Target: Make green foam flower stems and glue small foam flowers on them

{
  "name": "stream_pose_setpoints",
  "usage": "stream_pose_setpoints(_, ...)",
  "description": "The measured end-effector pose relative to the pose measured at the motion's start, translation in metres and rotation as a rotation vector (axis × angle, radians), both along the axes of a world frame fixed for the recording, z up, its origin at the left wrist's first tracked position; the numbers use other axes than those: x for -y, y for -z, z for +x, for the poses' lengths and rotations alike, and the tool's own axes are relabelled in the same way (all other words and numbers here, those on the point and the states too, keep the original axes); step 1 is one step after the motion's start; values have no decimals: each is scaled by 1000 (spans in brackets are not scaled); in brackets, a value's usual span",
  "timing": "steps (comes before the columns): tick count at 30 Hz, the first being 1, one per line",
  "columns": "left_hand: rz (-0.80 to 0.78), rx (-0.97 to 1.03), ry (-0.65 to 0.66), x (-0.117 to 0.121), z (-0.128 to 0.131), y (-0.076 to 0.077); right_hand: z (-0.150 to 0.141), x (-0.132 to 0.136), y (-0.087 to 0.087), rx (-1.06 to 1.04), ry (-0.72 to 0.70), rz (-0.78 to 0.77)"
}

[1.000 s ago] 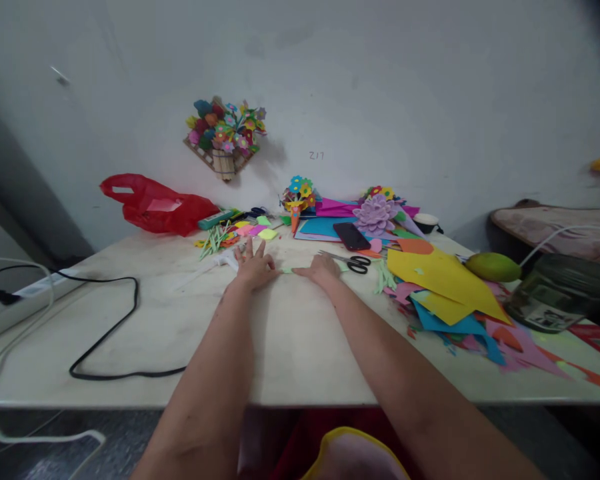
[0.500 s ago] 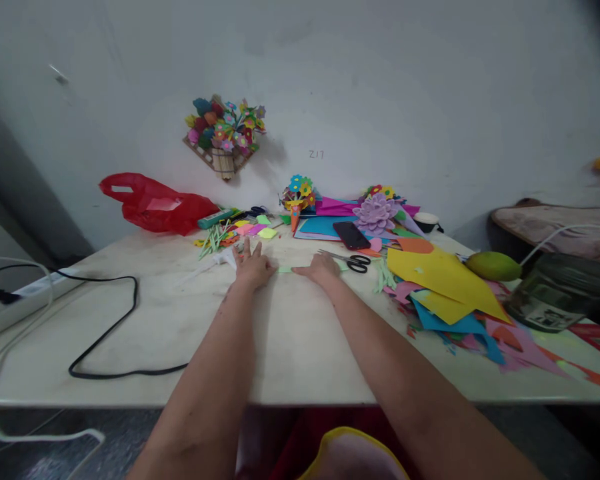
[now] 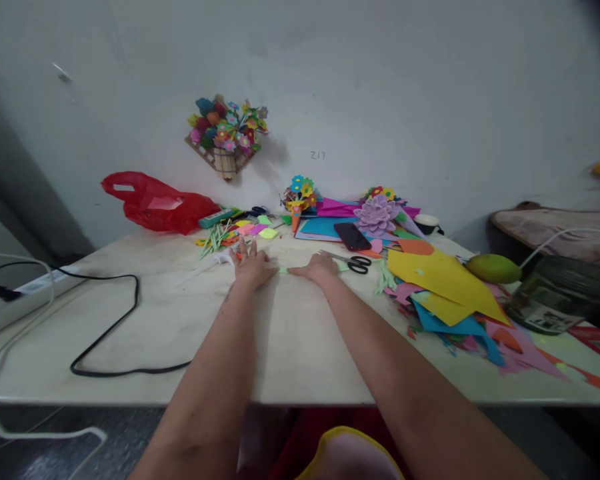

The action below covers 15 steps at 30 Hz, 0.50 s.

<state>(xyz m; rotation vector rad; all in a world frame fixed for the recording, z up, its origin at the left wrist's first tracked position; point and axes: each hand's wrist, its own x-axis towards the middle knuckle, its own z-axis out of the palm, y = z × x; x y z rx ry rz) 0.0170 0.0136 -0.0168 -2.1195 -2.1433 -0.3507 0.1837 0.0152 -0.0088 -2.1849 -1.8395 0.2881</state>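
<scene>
A narrow light-green strip [image 3: 283, 271] of paper or foam lies flat across the middle of the table, between my two hands. On its left end, my left hand [image 3: 251, 267] grips with the thumb and forefinger, while the other fingers fan out. Fingers curled and thumb pointing left along the strip, my right hand [image 3: 321, 268] holds it from the other side. Part of the strip is hidden under that hand. Black-handled scissors [image 3: 359, 265] lie just right of my right hand. A white glue gun [image 3: 215, 261] rests beside my left hand, partly covered by it.
Coloured sheets and scraps [image 3: 440, 283] pile up at right, near a mango [image 3: 493, 268] and a glass jar [image 3: 555, 297]. A phone [image 3: 351, 237] lies behind the scissors. A red bag [image 3: 160, 203] stands back left; a black cable [image 3: 130, 320] crosses the left side.
My thumbs have come slightly closer together over the green strip, so less of it shows between them. The whole view has shifted a little.
</scene>
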Motion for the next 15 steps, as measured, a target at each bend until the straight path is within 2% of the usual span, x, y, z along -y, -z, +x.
stream_pose_setpoints(8,20,-76,86,-2,16,4,-1,0,1,21,8,13)
stream_pose_setpoints(15,-32,-95,89,-7,16,11,-1,1,1,25,6,18)
